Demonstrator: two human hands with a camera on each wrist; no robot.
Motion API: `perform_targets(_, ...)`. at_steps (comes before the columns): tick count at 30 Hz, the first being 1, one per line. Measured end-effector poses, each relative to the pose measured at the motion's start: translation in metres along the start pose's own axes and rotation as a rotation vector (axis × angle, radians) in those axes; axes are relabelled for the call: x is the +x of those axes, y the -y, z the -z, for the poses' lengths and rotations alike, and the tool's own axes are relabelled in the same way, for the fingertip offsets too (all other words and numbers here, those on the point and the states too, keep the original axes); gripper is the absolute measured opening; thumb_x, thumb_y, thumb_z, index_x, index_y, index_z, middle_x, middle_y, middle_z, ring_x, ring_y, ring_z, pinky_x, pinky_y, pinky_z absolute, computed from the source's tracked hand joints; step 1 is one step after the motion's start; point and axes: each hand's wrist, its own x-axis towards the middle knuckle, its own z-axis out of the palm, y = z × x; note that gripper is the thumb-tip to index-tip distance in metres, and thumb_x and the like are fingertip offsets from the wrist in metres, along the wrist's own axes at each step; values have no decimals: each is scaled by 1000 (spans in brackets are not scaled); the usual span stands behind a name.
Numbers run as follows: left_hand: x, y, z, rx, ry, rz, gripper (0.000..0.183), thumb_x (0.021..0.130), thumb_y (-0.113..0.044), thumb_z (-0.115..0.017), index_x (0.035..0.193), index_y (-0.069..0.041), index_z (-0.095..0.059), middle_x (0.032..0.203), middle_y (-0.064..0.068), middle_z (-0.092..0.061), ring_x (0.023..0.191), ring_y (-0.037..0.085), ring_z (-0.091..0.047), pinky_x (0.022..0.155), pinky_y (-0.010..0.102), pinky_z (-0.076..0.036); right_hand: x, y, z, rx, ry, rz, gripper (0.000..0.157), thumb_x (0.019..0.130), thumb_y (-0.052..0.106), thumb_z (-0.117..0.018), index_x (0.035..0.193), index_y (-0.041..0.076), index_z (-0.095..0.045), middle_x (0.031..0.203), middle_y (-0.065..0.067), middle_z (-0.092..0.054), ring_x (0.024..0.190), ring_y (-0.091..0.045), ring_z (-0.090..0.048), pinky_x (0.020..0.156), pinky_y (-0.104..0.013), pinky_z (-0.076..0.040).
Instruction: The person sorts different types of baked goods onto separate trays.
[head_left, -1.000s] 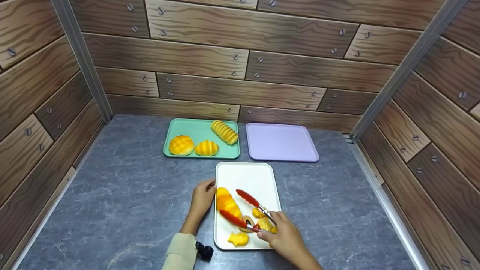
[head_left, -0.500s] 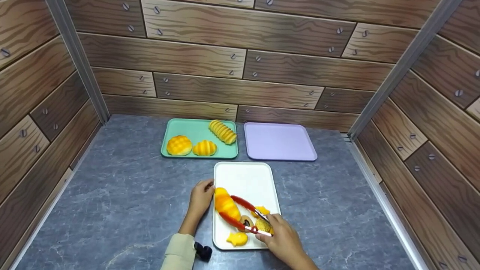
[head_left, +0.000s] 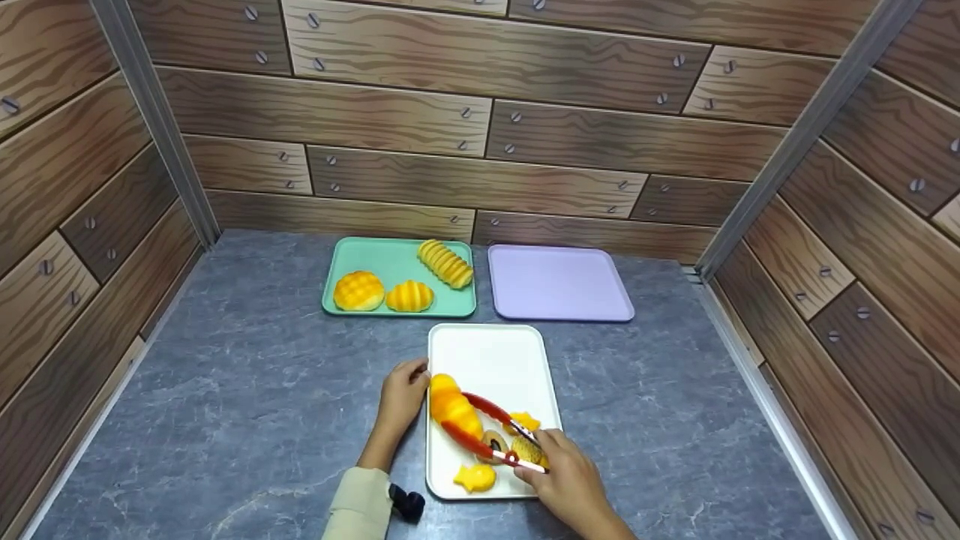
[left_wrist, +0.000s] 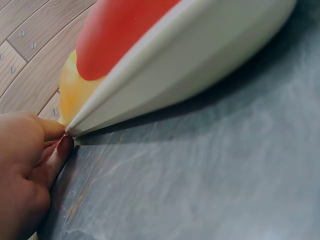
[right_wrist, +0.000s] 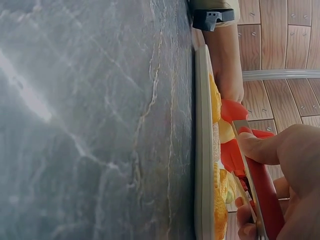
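My right hand [head_left: 568,478] grips red-tipped tongs [head_left: 466,441], their two arms on either side of a long golden bread [head_left: 453,403] at the left of the white tray [head_left: 487,352]. In the right wrist view the thumb and fingers wrap the red handle of the tongs [right_wrist: 265,195]. My left hand [head_left: 401,394] pinches the tray's left rim, as the left wrist view shows with thumb and finger [left_wrist: 60,155] meeting at the edge. Around the tongs lie a yellow fish-shaped piece [head_left: 475,478], a brown ring-shaped cookie [head_left: 493,444] and several small yellow pieces, partly hidden.
Behind the white tray stands a green tray [head_left: 375,256] with a round bun [head_left: 358,291], a small striped roll [head_left: 409,296] and a long ridged loaf [head_left: 445,263]. A purple tray [head_left: 561,283] lies right of it. Wood-patterned walls [head_left: 390,120] enclose the grey table [head_left: 285,390].
The tongs' arms have closed in from wide apart to both sides of the long bread, which has shifted slightly. The left hand stays at the tray's rim.
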Motion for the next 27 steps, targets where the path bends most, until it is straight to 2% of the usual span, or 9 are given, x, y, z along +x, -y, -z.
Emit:
perform_targets(7,0,2,0,0,-17,-26,26,93,-5,-65,117,3,-72,102,13,-70,94,23,-63,89,41,-52,6,-2,3,12,9,-51,59,79,36,-84,124,2,-69,114,-2,-68,95,-21,-67,79,-43,-55)
perform_targets(12,1,2,0,-8,-18,-26,28,93,-5,-65,118,4,-72,105,15,-71,96,24,-64,90,42,-52,15,-6,7,37,22,-95,56,79,36,-84,123,5,-69,115,-4,-68,99,-24,-68,80,-46,-55)
perform_targets(19,0,2,0,-9,-20,-28,28,93,-5,-65,118,4,-71,106,16,-71,99,26,-65,91,43,-53,39,-14,10,53,26,-125,55,80,31,-84,126,5,-67,112,-7,-68,95,-28,-67,80,-49,-54)
perform_targets(27,0,1,0,-3,-20,-27,28,93,-4,-64,119,4,-71,107,15,-71,99,26,-65,90,42,-53,74,-25,10,72,47,-149,58,83,29,-82,130,0,-65,120,-14,-66,101,-33,-66,87,-53,-53)
